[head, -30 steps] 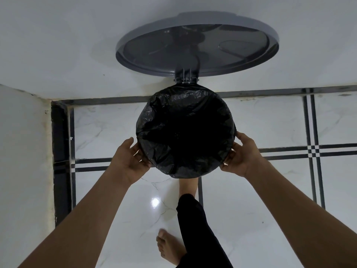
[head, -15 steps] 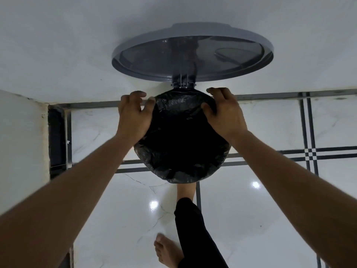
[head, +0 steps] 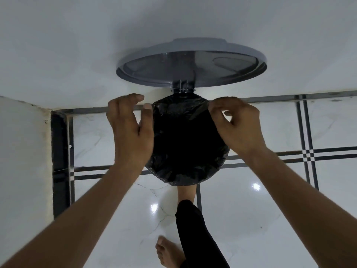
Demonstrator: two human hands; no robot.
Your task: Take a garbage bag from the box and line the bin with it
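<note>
Left hand: the left hand [head: 131, 136] is held at the bin's 9 o'clock side, fingers loosely spread and curled, the thumb laid against the black plastic at the rim; nothing is seen gripped.
Right hand: the right hand [head: 238, 126] is placed at the 2 o'clock edge of the rim, thumb and forefinger pinched on a fold of the bag.
Garbage bag: the black garbage bag [head: 185, 140] is seated inside the pedal bin [head: 222, 163], its crinkled edge folded over the rim all the way round.
Lid: the grey round lid [head: 191, 62] is raised at 12 o'clock, hinged behind the rim and close to the white wall [head: 77, 45].
Foot: a bare foot [head: 186, 192] is seen at the bin's 6 o'clock, partly hidden under it; the other foot [head: 170, 252] is set nearer the camera.
Floor: glossy white marble tiles [head: 251, 219] with dark border stripes.
Box: not seen.
</note>
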